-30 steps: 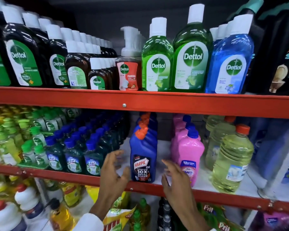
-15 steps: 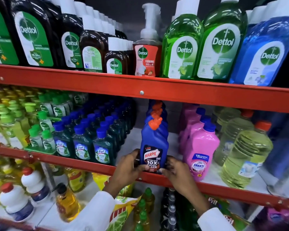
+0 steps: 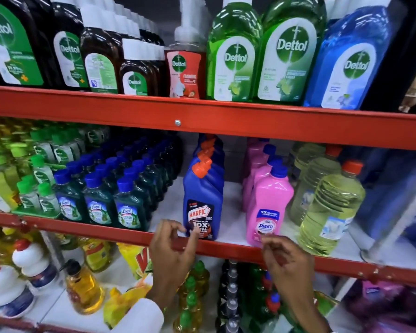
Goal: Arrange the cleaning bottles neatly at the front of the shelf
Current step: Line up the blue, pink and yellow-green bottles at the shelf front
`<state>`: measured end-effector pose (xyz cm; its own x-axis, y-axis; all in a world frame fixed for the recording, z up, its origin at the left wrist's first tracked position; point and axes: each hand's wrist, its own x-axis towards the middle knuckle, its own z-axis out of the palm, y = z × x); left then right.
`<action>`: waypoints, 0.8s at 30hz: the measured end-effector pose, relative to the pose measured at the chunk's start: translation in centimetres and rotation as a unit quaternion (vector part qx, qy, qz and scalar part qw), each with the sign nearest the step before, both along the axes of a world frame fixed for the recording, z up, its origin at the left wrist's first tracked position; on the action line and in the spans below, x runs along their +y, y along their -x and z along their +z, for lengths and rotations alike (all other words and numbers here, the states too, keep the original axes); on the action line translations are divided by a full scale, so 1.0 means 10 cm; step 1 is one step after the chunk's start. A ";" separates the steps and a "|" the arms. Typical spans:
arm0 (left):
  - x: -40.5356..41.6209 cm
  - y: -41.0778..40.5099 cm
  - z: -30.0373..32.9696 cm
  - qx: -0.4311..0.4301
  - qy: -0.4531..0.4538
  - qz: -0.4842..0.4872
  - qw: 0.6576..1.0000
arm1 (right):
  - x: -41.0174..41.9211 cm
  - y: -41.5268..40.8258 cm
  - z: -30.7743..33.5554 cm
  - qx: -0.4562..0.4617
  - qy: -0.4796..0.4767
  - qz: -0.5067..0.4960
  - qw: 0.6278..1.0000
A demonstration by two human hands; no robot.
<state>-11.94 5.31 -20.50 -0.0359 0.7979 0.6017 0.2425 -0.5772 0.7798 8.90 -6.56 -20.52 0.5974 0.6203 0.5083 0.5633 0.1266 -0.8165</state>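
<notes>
A blue Harpic bottle (image 3: 203, 200) with an orange cap stands upright at the front edge of the middle shelf (image 3: 226, 251), with a row of the same bottles behind it. My left hand (image 3: 172, 248) hovers just left of its base, fingers curled and apart, holding nothing. To the right, my right hand (image 3: 286, 258) hangs below a pink Shakti bottle (image 3: 268, 207), fingers loose and empty. The pink bottle also stands at the front edge, with more pink ones lined up behind.
Dark green Lizol bottles (image 3: 99, 203) with blue caps fill the shelf's left part. Pale yellow bottles (image 3: 329, 212) with orange caps stand on the right. Dettol bottles (image 3: 233, 56) line the upper shelf. Bottles and yellow packs (image 3: 135, 258) crowd the shelf below.
Both hands have let go of the blue Harpic bottle and drawn back. The right hand has shifted right, under the pink bottle. The view has moved closer.
</notes>
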 end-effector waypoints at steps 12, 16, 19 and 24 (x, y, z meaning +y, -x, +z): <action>-0.15 -1.12 0.19 0.197 0.074 -0.202 0.957 | 0.07 -0.64 0.12 -0.113 0.155 0.085 0.978; -0.13 -1.17 0.21 0.220 0.078 -0.161 0.959 | 0.08 -0.67 0.15 -0.109 0.154 0.091 0.978; -0.13 -1.18 0.17 0.217 0.072 -0.157 0.961 | 0.07 -0.69 0.13 -0.092 0.153 0.084 0.980; -0.13 -1.17 0.12 0.187 0.080 -0.175 0.963 | 0.06 -0.71 0.12 -0.104 0.159 0.073 0.979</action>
<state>-0.20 4.05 -19.28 0.4482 0.8054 0.3878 0.3359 -0.5538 0.7619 16.02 -5.98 -19.34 0.3943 0.8386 0.3760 0.7160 -0.0239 -0.6976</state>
